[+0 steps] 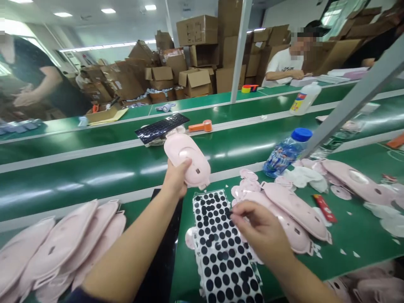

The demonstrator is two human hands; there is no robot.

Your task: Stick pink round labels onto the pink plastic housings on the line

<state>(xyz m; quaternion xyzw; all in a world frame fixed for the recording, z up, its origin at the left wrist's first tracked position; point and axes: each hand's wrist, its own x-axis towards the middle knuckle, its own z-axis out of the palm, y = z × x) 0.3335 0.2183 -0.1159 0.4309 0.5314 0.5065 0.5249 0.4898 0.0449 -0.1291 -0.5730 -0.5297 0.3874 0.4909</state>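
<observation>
Holding pink shell (189, 158) near blue-capped bottle (287, 153)

Bright ceiling lights (62, 14), warped edges

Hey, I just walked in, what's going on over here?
The person's left hand holds a pink shell up above a green belt. Their right hand is at the edge of a sheet of black dots lying on the bench. More pink shells lie to the right of the sheet, and a stack of shells lies to the left. Across the belt, a co-worker in a white T-shirt works in front of cardboard boxes.
</observation>
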